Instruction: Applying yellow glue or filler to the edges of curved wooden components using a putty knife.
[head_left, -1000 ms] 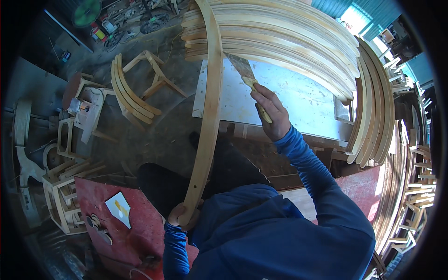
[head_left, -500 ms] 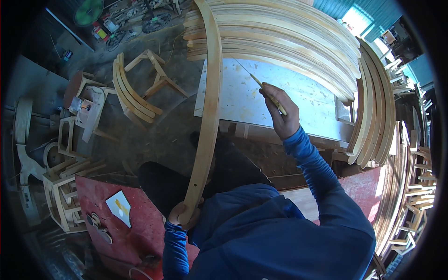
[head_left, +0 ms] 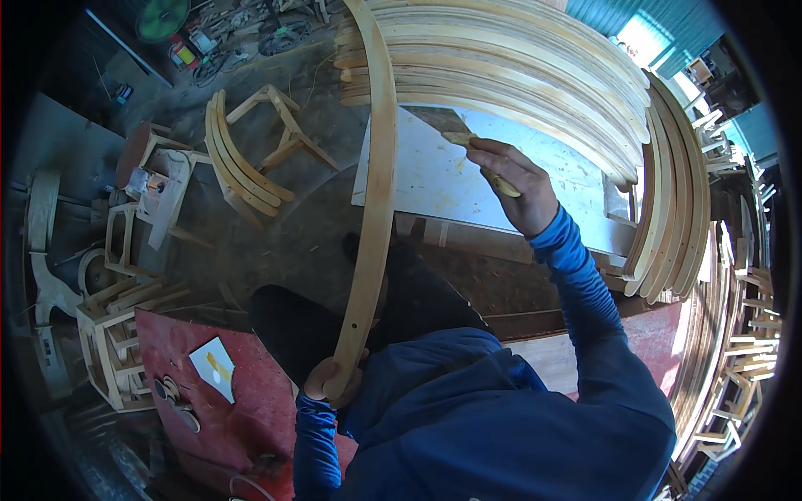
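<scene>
A long curved wooden strip (head_left: pixel 376 184) rises in front of me, with a small dark hole near its lower end. My left hand (head_left: pixel 322 380) is wrapped around that rounded end, close to my lap. In my right hand (head_left: pixel 518 184), raised to the right of the strip, is a putty knife (head_left: pixel 440 121) with a yellowish handle. Its broad face is turned toward me and its blade points up and left, apart from the strip. Beneath the knife is a white board (head_left: pixel 443 184) with tan smears and specks.
Many curved wooden strips (head_left: pixel 518 75) are stacked across the far side of the board, and more curved strips (head_left: pixel 672 192) hang at its right end. Wooden frames (head_left: pixel 284 134) stand at left. On a red panel (head_left: pixel 217 321) lies a white piece (head_left: pixel 213 367) with yellow paste.
My right hand has shifted a little right and down and rolled the putty knife, whose blade went from edge-on to broad face showing. The left hand and the strip stay nearly still.
</scene>
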`<state>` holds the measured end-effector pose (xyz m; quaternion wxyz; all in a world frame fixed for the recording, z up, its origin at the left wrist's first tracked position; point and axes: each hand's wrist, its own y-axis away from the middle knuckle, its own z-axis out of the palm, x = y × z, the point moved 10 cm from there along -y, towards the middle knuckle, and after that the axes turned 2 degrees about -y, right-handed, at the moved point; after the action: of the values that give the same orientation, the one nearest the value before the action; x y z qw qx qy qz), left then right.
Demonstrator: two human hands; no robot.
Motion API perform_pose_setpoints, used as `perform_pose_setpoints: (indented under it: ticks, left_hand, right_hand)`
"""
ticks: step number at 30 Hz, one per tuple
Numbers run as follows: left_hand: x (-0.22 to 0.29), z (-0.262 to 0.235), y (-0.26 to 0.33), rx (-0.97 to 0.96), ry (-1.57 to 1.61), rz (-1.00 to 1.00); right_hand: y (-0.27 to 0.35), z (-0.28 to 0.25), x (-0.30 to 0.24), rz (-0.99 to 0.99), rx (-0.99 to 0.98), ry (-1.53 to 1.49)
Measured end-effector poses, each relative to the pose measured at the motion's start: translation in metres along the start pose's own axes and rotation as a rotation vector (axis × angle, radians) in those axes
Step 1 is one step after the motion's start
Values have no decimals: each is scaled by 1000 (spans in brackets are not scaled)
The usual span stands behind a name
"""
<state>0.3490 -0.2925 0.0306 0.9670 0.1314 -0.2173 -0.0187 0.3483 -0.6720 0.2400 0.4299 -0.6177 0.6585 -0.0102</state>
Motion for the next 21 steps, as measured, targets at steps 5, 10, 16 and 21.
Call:
perform_pose_setpoints:
  ticks: [5,10,16,21]
  left_hand:
    - [-1,-1,-3,17,-36,-20]
    - [-4,-5,-5,95,-77,-61]
    - [-3,-1,-2,5,30,-24]
    - [-3,-4,6,-44,98,-2]
  right_hand:
    - [-36,16,-9,-192,-114,241]
    - [-55,23,-19,-207,-367,337]
    - [-54,-11,-24,-192,-275,74]
    - [-23,-3,3,34,55,-74]
